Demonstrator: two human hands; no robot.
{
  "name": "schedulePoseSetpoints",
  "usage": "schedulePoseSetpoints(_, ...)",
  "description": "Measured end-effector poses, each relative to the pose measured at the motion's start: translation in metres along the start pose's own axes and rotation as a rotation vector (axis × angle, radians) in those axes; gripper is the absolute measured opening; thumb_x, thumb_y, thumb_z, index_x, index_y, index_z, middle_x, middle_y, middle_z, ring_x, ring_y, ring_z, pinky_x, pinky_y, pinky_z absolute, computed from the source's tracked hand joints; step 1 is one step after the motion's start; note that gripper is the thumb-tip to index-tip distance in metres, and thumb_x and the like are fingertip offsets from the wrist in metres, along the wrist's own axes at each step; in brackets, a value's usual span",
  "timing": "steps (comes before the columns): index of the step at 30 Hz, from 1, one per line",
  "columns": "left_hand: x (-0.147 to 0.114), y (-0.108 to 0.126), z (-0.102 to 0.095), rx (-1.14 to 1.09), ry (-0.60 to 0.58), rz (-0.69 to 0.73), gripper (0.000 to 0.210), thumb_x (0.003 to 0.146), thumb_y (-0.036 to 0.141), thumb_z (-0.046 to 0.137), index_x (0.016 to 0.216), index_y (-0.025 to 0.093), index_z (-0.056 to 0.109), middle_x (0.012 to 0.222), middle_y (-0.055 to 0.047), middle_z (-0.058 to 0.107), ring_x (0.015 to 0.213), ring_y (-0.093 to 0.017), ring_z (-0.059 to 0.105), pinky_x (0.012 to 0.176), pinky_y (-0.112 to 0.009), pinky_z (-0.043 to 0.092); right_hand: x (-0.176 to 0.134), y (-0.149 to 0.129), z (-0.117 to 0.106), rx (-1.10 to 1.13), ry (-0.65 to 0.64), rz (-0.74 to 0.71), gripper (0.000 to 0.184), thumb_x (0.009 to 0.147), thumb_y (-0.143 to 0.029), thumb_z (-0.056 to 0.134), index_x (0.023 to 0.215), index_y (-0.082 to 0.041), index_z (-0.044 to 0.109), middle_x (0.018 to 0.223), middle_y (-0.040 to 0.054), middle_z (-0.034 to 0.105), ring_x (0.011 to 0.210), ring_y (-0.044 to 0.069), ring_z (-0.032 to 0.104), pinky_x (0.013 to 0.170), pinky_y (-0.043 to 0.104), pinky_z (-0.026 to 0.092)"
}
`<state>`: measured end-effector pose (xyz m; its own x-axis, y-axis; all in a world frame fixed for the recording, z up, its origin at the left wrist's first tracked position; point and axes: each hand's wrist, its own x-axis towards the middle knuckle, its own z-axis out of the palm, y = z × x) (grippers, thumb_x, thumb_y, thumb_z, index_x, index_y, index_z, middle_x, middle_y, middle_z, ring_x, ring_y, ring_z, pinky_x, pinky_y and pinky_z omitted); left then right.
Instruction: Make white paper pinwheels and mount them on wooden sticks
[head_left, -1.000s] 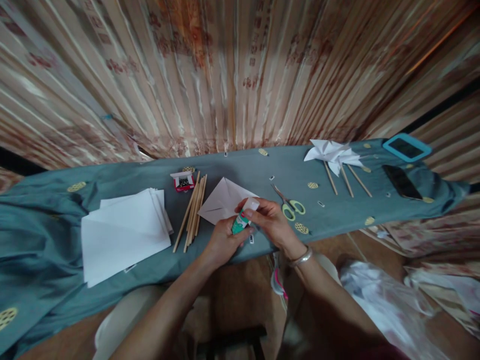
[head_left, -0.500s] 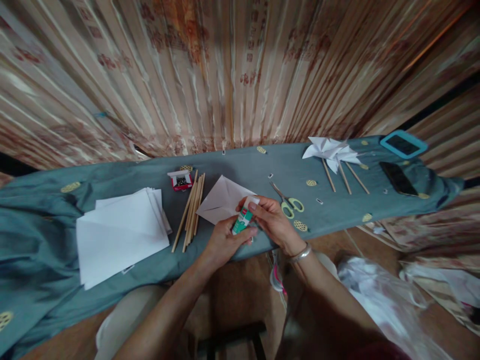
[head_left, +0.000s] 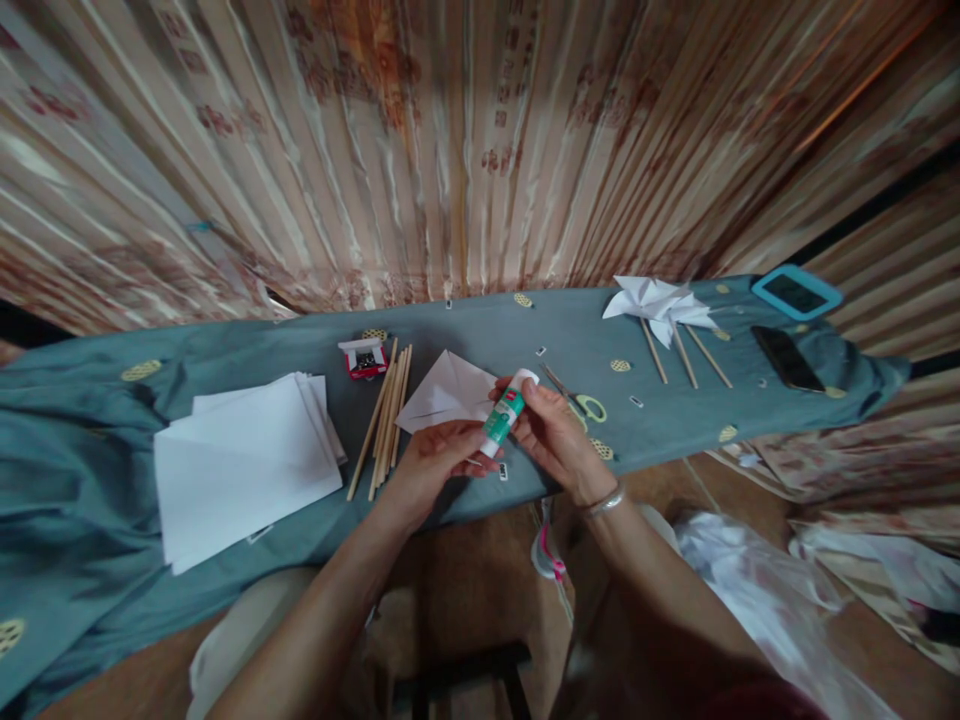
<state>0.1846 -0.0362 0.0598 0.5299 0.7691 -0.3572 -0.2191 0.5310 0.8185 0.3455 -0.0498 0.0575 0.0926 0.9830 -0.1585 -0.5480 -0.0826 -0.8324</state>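
Observation:
A green and white glue stick is held at a tilt over the front of the table, its white cap end pointing up and to the right. My right hand grips its upper part between thumb and fingers. At the lower white end, the thumb and fingers of my left hand close on it. Just behind both hands lies a creased white paper square, partly covered by them. Scissors with pale green handles rest on the cloth beyond my right hand, partly hidden by it.
Left of the paper are several wooden sticks, a small red box of tiny dark pieces and a stack of white paper. Paper pinwheels on sticks, a dark phone and a blue-framed device lie on the right.
The glue stick has shifted slightly right and shows more of its label. My left hand has slid down to its lower end, uncovering more of it.

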Motion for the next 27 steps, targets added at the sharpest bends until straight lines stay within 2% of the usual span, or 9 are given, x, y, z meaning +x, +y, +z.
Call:
schedulePoseSetpoints(3, 0.002, -0.005, 0.0, 0.075, 0.059, 0.039, 0.046, 0.054, 0.039, 0.086, 0.09, 0.013, 0.072, 0.079, -0.004, 0.075, 0.064, -0.016, 0.069, 0.068, -0.028, 0.055, -0.005, 0.004, 0.002, -0.118, -0.097, -0.003, 0.036, 0.068, -0.051, 0.079, 0.087, -0.021, 0.075, 0.084, 0.003, 0.075, 0.065, 0.012, 0.061, 0.062, 0.025, 0.051)
schedulePoseSetpoints(6, 0.007, -0.009, -0.007, 0.155, 0.104, 0.142, 0.043, 0.058, 0.036, 0.083, 0.093, 0.013, 0.072, 0.083, -0.004, 0.075, 0.073, -0.018, 0.07, 0.077, -0.033, 0.055, -0.008, 0.008, 0.001, -0.294, -0.191, -0.057, 0.033, 0.074, -0.05, 0.074, 0.095, -0.023, 0.074, 0.094, 0.003, 0.074, 0.074, 0.014, 0.064, 0.071, 0.029, 0.052)
schedulePoseSetpoints(9, 0.013, -0.006, -0.018, 0.372, 0.144, 0.279, 0.039, 0.063, 0.038, 0.08, 0.092, 0.014, 0.072, 0.092, -0.007, 0.075, 0.084, -0.02, 0.069, 0.081, -0.034, 0.055, -0.01, 0.007, -0.002, -0.589, -0.174, -0.208, 0.03, 0.08, -0.044, 0.07, 0.103, -0.024, 0.072, 0.102, 0.0035, 0.073, 0.09, 0.019, 0.065, 0.085, 0.033, 0.05)
schedulePoseSetpoints(12, 0.011, 0.002, -0.022, 0.542, 0.183, 0.391, 0.052, 0.063, 0.037, 0.081, 0.109, 0.017, 0.067, 0.118, -0.011, 0.068, 0.097, -0.022, 0.066, 0.084, -0.036, 0.055, -0.014, 0.003, -0.008, -0.921, -0.162, -0.352, 0.032, 0.085, -0.04, 0.066, 0.111, -0.022, 0.069, 0.107, 0.0078, 0.071, 0.099, 0.023, 0.063, 0.092, 0.038, 0.046)
schedulePoseSetpoints(14, 0.006, 0.005, -0.02, 0.586, 0.149, 0.453, 0.064, 0.062, 0.034, 0.082, 0.122, 0.02, 0.061, 0.126, -0.011, 0.063, 0.103, -0.02, 0.063, 0.088, -0.035, 0.054, -0.017, 0.001, -0.011, -1.072, -0.215, -0.415, 0.034, 0.087, -0.04, 0.063, 0.114, -0.019, 0.068, 0.106, 0.0114, 0.071, 0.1, 0.026, 0.063, 0.091, 0.04, 0.046)
schedulePoseSetpoints(16, 0.002, 0.006, -0.017, 0.609, 0.101, 0.482, 0.059, 0.066, 0.03, 0.08, 0.121, 0.023, 0.062, 0.126, -0.008, 0.062, 0.105, -0.019, 0.062, 0.088, -0.033, 0.053, -0.019, 0.0, -0.013, -1.153, -0.286, -0.451, 0.033, 0.087, -0.041, 0.063, 0.111, -0.019, 0.07, 0.099, 0.0115, 0.072, 0.096, 0.026, 0.063, 0.088, 0.04, 0.046)
schedulePoseSetpoints(20, 0.0, 0.005, -0.017, 0.628, 0.065, 0.415, 0.025, 0.072, 0.028, 0.074, 0.095, 0.02, 0.072, 0.101, -0.005, 0.071, 0.095, -0.018, 0.065, 0.084, -0.029, 0.053, -0.021, -0.004, -0.017, -1.091, -0.294, -0.342, 0.029, 0.08, -0.04, 0.072, 0.105, -0.023, 0.073, 0.091, 0.0056, 0.073, 0.086, 0.022, 0.064, 0.082, 0.036, 0.048)
schedulePoseSetpoints(24, 0.001, 0.007, -0.018, 0.543, 0.088, 0.352, 0.027, 0.067, 0.03, 0.077, 0.091, 0.019, 0.073, 0.1, -0.005, 0.073, 0.091, -0.019, 0.068, 0.08, -0.029, 0.055, -0.015, -0.011, -0.025, -0.745, -0.163, -0.161, 0.037, 0.067, -0.036, 0.084, 0.1, -0.025, 0.074, 0.098, 0.0033, 0.074, 0.087, 0.019, 0.067, 0.08, 0.033, 0.052)
schedulePoseSetpoints(27, 0.0, 0.009, -0.017, 0.549, 0.111, 0.331, 0.031, 0.065, 0.03, 0.078, 0.094, 0.019, 0.074, 0.102, -0.005, 0.074, 0.09, -0.02, 0.069, 0.08, -0.029, 0.056, -0.012, -0.012, -0.027, -0.483, -0.134, -0.07, 0.033, 0.062, -0.031, 0.086, 0.093, -0.025, 0.075, 0.093, 0.0014, 0.075, 0.081, 0.015, 0.067, 0.077, 0.03, 0.054)
